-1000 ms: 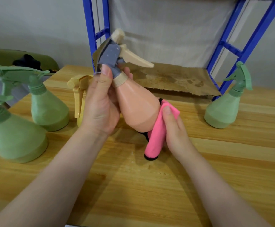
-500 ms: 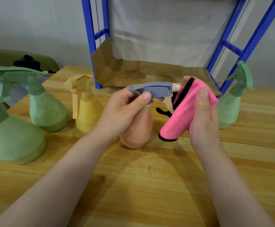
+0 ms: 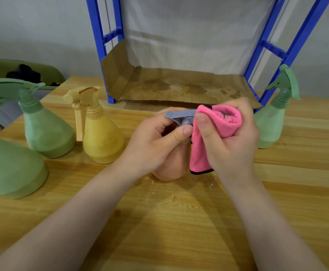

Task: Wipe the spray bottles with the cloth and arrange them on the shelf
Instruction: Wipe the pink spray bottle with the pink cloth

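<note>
Holding the peach-coloured plastic spray bottle (image 3: 168, 169) upright on the pale wooden desk (image 3: 179, 222), we keep our left hand (image 3: 155, 139) curled round its neck, thumb pressed just under the grey trigger head (image 3: 179, 116). Our right hand (image 3: 232, 139) is clamped on the folded pink microfibre cloth with black edging (image 3: 214, 130), thumb on the near fold and fingers behind, and the cloth is wrapped over the nozzle end of the head.

To do this step well, we judge it best to keep the left grip firm at the neck so the bottle does not rock on its base, and to draw the cloth along the head and into the recess under the trigger. The body likely needs the same pass before the bottle goes up.

Beyond the hands, the blue metal-framed shelf (image 3: 99, 45) stands at the back of the desk, lined with a stained brown cardboard sheet (image 3: 179, 87) that holds no bottle yet. A yellow spray bottle (image 3: 99, 137) and two pale green spray bottles (image 3: 44, 133) (image 3: 7, 169) stand to the left, another green spray bottle (image 3: 271, 122) just right of the shelf's post.

No brand, label or writing shows on any bottle, the cloth or the cardboard.
</note>
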`<act>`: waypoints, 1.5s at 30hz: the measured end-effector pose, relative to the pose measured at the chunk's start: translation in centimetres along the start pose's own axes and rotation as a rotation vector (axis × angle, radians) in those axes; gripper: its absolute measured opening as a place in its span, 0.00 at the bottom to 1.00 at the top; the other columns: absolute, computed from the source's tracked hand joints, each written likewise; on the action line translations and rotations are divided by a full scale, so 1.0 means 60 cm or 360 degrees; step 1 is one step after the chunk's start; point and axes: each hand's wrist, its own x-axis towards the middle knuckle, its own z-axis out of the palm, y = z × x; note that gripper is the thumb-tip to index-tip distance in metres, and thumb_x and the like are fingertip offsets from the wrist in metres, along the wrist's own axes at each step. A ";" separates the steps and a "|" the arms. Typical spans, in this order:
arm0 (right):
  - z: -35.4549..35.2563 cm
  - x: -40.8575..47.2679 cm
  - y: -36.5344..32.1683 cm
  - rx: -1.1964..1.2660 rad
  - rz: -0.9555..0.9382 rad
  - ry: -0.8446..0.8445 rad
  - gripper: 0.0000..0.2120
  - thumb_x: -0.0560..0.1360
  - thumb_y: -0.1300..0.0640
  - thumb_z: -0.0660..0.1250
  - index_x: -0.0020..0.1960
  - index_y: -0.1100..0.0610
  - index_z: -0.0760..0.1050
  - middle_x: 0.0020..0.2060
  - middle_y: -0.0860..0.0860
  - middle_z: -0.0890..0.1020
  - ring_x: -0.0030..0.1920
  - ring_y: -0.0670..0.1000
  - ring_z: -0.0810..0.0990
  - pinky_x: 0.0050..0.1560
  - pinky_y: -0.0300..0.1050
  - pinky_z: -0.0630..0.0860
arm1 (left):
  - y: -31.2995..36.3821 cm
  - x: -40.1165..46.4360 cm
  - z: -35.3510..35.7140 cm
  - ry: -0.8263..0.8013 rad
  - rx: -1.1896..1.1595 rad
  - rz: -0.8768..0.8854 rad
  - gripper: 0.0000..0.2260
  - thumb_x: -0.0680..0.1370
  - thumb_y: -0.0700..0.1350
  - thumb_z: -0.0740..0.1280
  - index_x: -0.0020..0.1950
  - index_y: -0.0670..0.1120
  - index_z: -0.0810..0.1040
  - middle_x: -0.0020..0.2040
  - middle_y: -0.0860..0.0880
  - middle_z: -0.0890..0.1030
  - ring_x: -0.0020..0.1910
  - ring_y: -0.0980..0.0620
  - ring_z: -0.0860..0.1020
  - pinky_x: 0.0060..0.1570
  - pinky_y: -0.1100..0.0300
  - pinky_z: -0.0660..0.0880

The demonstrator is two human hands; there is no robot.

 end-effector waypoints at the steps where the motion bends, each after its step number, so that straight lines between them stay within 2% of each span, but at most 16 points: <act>1: 0.000 0.000 0.000 -0.0045 -0.0025 0.0030 0.15 0.76 0.42 0.67 0.45 0.53 0.70 0.36 0.38 0.74 0.36 0.38 0.74 0.40 0.32 0.70 | 0.000 0.000 0.002 -0.0002 0.0009 0.0013 0.08 0.77 0.49 0.66 0.54 0.53 0.79 0.52 0.57 0.82 0.55 0.59 0.79 0.58 0.63 0.72; 5: 0.000 0.003 0.006 -0.0151 -0.0044 0.0101 0.20 0.79 0.40 0.59 0.40 0.56 0.69 0.31 0.41 0.70 0.31 0.40 0.70 0.34 0.36 0.67 | -0.003 0.000 0.008 0.0021 0.0014 0.0036 0.09 0.77 0.48 0.66 0.55 0.50 0.80 0.55 0.52 0.81 0.58 0.55 0.79 0.61 0.60 0.72; 8: 0.000 0.006 0.007 -0.0157 0.0009 0.0150 0.24 0.82 0.43 0.56 0.35 0.60 0.67 0.27 0.48 0.67 0.29 0.49 0.68 0.31 0.46 0.67 | -0.002 0.000 0.012 0.0035 0.0015 0.0035 0.09 0.77 0.48 0.66 0.55 0.50 0.80 0.55 0.52 0.81 0.57 0.55 0.79 0.60 0.62 0.71; 11: 0.006 0.007 0.000 0.0012 0.0149 0.0218 0.19 0.82 0.47 0.55 0.34 0.52 0.65 0.27 0.47 0.67 0.29 0.46 0.67 0.34 0.41 0.65 | -0.001 0.001 0.014 0.0037 0.0044 0.0047 0.09 0.77 0.49 0.66 0.56 0.50 0.79 0.55 0.52 0.81 0.57 0.56 0.79 0.59 0.63 0.72; 14: 0.018 -0.002 -0.002 0.0243 0.0289 0.0141 0.14 0.80 0.43 0.58 0.38 0.46 0.69 0.30 0.41 0.72 0.32 0.43 0.71 0.37 0.40 0.69 | -0.002 0.002 0.007 0.0097 -0.0083 -0.0043 0.09 0.76 0.50 0.66 0.54 0.50 0.80 0.53 0.51 0.82 0.55 0.56 0.79 0.58 0.62 0.73; 16: 0.022 -0.006 0.001 0.0173 0.0301 0.0040 0.11 0.77 0.44 0.62 0.41 0.49 0.70 0.32 0.39 0.75 0.34 0.39 0.73 0.39 0.35 0.70 | -0.004 0.003 0.003 0.0129 -0.0214 -0.0099 0.09 0.75 0.50 0.66 0.54 0.51 0.80 0.52 0.54 0.84 0.55 0.57 0.80 0.57 0.63 0.73; 19: 0.020 -0.007 0.004 0.0068 0.0241 -0.0025 0.14 0.76 0.45 0.65 0.41 0.55 0.70 0.33 0.40 0.75 0.35 0.39 0.74 0.38 0.33 0.71 | -0.006 0.002 0.004 0.0133 -0.0289 -0.0107 0.09 0.76 0.48 0.66 0.55 0.51 0.80 0.53 0.54 0.84 0.56 0.56 0.80 0.57 0.62 0.73; 23: 0.014 -0.005 0.005 -0.0130 0.0178 -0.0077 0.12 0.76 0.40 0.62 0.38 0.45 0.68 0.29 0.40 0.75 0.33 0.38 0.75 0.35 0.33 0.70 | -0.006 0.001 0.005 0.0141 -0.0347 -0.0140 0.10 0.76 0.48 0.66 0.55 0.49 0.80 0.53 0.50 0.83 0.55 0.53 0.80 0.57 0.61 0.74; 27: 0.009 0.000 0.004 -0.0159 0.0262 -0.0171 0.16 0.75 0.37 0.60 0.33 0.43 0.67 0.26 0.38 0.75 0.30 0.38 0.73 0.33 0.33 0.67 | -0.007 0.002 0.002 0.0137 -0.0314 -0.0147 0.12 0.76 0.49 0.66 0.56 0.47 0.80 0.55 0.49 0.83 0.57 0.51 0.80 0.59 0.58 0.73; 30: 0.001 0.010 0.002 0.0042 0.0506 -0.0390 0.19 0.73 0.36 0.61 0.32 0.48 0.71 0.25 0.38 0.74 0.29 0.40 0.72 0.34 0.34 0.68 | -0.008 0.001 0.000 0.0147 -0.0333 -0.0162 0.11 0.76 0.48 0.66 0.56 0.49 0.81 0.55 0.50 0.84 0.58 0.52 0.80 0.59 0.58 0.74; 32: -0.007 0.018 -0.005 0.0276 0.0729 -0.0631 0.21 0.76 0.36 0.64 0.36 0.52 0.77 0.27 0.40 0.77 0.30 0.39 0.75 0.35 0.33 0.70 | -0.007 0.002 -0.002 0.0161 -0.0396 -0.0196 0.08 0.77 0.46 0.66 0.53 0.51 0.83 0.53 0.52 0.85 0.56 0.53 0.81 0.57 0.61 0.75; 34: -0.016 0.024 -0.012 0.0509 0.0947 -0.0824 0.19 0.77 0.39 0.64 0.38 0.52 0.78 0.28 0.44 0.79 0.30 0.42 0.77 0.34 0.35 0.72 | -0.007 0.001 -0.005 0.0168 -0.0470 -0.0231 0.07 0.78 0.44 0.67 0.49 0.52 0.85 0.50 0.53 0.86 0.53 0.56 0.82 0.54 0.63 0.76; 37: -0.026 0.026 -0.011 0.0802 0.1162 -0.0996 0.17 0.76 0.44 0.62 0.38 0.56 0.77 0.27 0.48 0.77 0.27 0.46 0.74 0.29 0.38 0.71 | -0.002 0.001 -0.005 0.0139 -0.0543 -0.0281 0.03 0.74 0.50 0.72 0.44 0.54 0.86 0.45 0.53 0.86 0.47 0.57 0.82 0.50 0.63 0.76; 39: -0.028 0.026 -0.011 0.0890 0.1209 -0.1044 0.18 0.76 0.44 0.62 0.34 0.55 0.76 0.25 0.48 0.75 0.24 0.46 0.73 0.27 0.36 0.69 | -0.001 0.000 -0.005 0.0128 -0.0593 -0.0314 0.07 0.70 0.54 0.70 0.42 0.54 0.86 0.44 0.53 0.86 0.46 0.58 0.82 0.48 0.64 0.77; 42: -0.030 0.027 -0.018 0.0977 0.1286 -0.1105 0.21 0.74 0.40 0.64 0.27 0.51 0.75 0.22 0.48 0.74 0.21 0.45 0.71 0.23 0.35 0.68 | -0.005 -0.001 -0.009 0.0087 -0.0649 -0.0331 0.11 0.70 0.56 0.72 0.45 0.51 0.86 0.47 0.50 0.86 0.48 0.54 0.82 0.51 0.60 0.78; 45: -0.032 0.027 -0.021 0.1267 0.1381 -0.1263 0.21 0.74 0.41 0.59 0.30 0.54 0.73 0.22 0.49 0.70 0.19 0.45 0.67 0.20 0.34 0.64 | -0.004 0.000 -0.012 0.0086 -0.0704 -0.0360 0.15 0.67 0.59 0.75 0.45 0.50 0.85 0.47 0.49 0.86 0.48 0.53 0.83 0.51 0.59 0.78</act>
